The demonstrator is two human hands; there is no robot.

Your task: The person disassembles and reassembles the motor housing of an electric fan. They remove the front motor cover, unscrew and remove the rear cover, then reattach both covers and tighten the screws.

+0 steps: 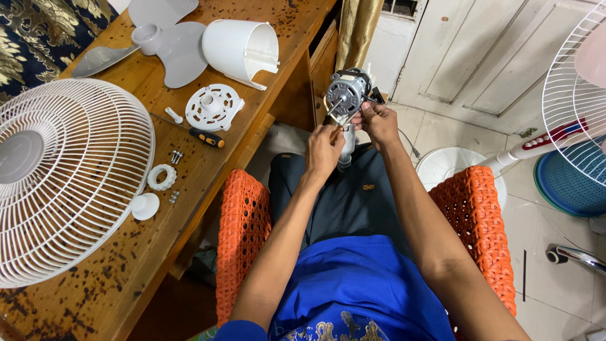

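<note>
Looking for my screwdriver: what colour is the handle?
Black and orange, on the screwdriver lying on the table; head view.

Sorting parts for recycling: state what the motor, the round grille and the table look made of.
Motor: bare metal, grey and shiny, held by both hands. Grille: probably white-coated wire or plastic; thin ribs, matte. Table: varnished wood, grain visible, dark speckles.

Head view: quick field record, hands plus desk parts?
left hand: grips the fan motor from below
right hand: on the motor's right side
motor: held in the air above the lap, shaft toward camera
wooden desk: fan guard, blade, white housing, screwdriver, screws
seat: orange woven chair
</note>
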